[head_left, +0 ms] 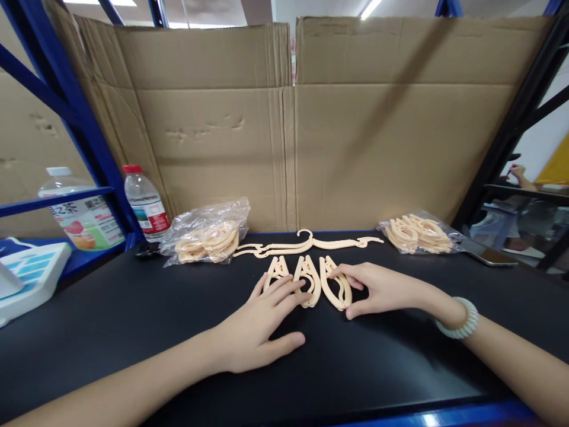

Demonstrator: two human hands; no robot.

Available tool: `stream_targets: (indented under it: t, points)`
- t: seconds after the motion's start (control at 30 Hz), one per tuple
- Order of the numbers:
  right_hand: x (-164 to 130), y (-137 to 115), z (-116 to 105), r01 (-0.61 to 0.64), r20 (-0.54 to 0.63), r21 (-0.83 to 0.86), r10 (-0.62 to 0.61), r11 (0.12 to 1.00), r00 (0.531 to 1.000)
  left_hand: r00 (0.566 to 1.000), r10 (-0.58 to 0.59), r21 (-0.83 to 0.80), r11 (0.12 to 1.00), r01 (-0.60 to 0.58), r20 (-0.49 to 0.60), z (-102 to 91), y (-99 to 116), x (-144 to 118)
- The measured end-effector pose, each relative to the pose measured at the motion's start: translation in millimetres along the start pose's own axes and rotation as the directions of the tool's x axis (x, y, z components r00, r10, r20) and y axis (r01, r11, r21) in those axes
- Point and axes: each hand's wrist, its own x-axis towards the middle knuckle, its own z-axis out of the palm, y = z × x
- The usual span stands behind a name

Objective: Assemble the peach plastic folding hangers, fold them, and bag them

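Observation:
Three cream plastic folding hangers lie folded in a row on the black tabletop. My left hand (262, 326) rests palm down with its fingers spread, reaching over the left folded hanger (278, 265) and the middle folded hanger (313, 286); it partly hides both. At the row's right end, my right hand (377, 289) pinches the right folded hanger (326, 283), thumb by its lower end and fingers on its side. Just behind the row, an unfolded hanger (284, 245) stretches sideways, its hook pointing away from me.
Clear bags of folded hangers lie at the left (208, 240) and right (415, 233). A phone-like flat dark object (486, 252) is beside the right bag. A red-capped bottle (146, 204) stands back left. Cardboard (400, 130) walls off the back. A white-and-blue object (33, 279) sits far left.

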Motion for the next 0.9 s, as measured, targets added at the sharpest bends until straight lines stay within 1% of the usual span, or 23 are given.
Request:
stream_targets:
  t: [0.1,0.17,0.27,0.37,0.47,0.57,0.63,0.67,0.73,0.9]
  points:
    - [-1,2,-1,-0.003,0.009,0.01,0.002,1.0,1.0,0.997,-0.04,-0.063,0.997,0.035,-0.067,0.3,-2,2]
    - [-1,3,-1,-0.004,0.007,0.015,0.004,1.0,1.0,0.985,-0.08,-0.11,0.992,0.063,-0.154,1.4,-5,4]
    - [-1,4,-2,-0.011,-0.003,0.012,0.011,1.0,1.0,0.939,-0.154,-0.221,0.971,0.087,-0.309,4.2,-13,7]
    - [-1,4,-2,-0.023,-0.004,0.004,0.023,1.0,1.0,0.878,-0.266,-0.351,0.928,0.123,-0.397,6.2,-21,9]
    - [-1,4,-1,-0.025,-0.01,0.01,0.026,1.0,1.0,0.816,-0.398,-0.508,0.848,0.152,-0.419,6.1,-26,12]
    - [-1,4,-1,-0.024,-0.014,0.029,0.025,0.999,1.0,0.736,-0.542,-0.678,0.718,0.155,-0.405,4.6,-27,15]
    - [-1,4,-1,-0.022,-0.017,0.035,0.023,0.999,1.0,0.686,-0.607,-0.747,0.65,0.139,-0.4,3.6,-27,16]
    - [-1,5,-1,-0.021,-0.018,0.036,0.022,0.999,1.0,0.668,-0.626,-0.765,0.631,0.13,-0.403,3.4,-27,17]
    - [-1,5,-1,-0.018,-0.023,0.042,0.019,0.999,1.0,0.651,-0.643,-0.782,0.612,0.122,-0.402,3.3,-26,17]
    - [0,7,0,0.005,-0.044,0.056,-0.002,0.998,0.999,0.656,-0.64,-0.763,0.629,0.15,-0.399,4.2,-28,16]
